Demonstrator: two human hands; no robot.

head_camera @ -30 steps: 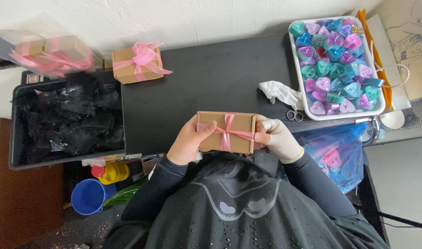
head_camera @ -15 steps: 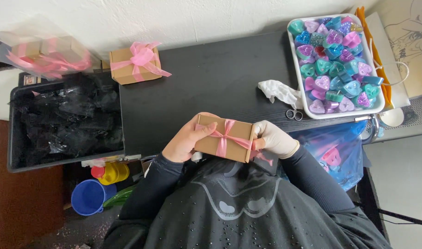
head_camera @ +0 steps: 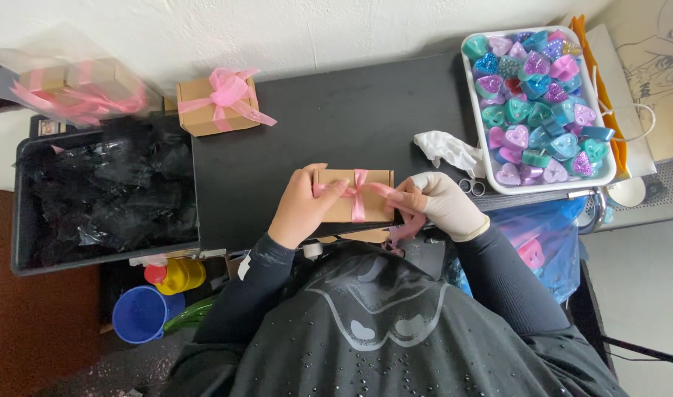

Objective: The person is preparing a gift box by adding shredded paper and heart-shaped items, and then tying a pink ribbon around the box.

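A small brown cardboard box (head_camera: 338,207) with a pink ribbon (head_camera: 358,195) crossed over its top rests at the near edge of the black table (head_camera: 336,125). My bare left hand (head_camera: 301,207) grips the box's left end, thumb on the ribbon. My right hand (head_camera: 441,201), in a white glove, pinches a strand of the pink ribbon at the box's right end. A loose ribbon tail hangs below that hand.
A finished box with a pink bow (head_camera: 217,103) stands at the table's back left. A white tray of heart-shaped candles (head_camera: 536,103) is at the right, a crumpled white glove (head_camera: 448,148) and small scissors (head_camera: 470,187) beside it. A black bin of shredded filler (head_camera: 101,197) sits left.
The box has been turned level and set squarer to the table edge. My right hand has shifted to the right, pulling the ribbon strand out from the box.
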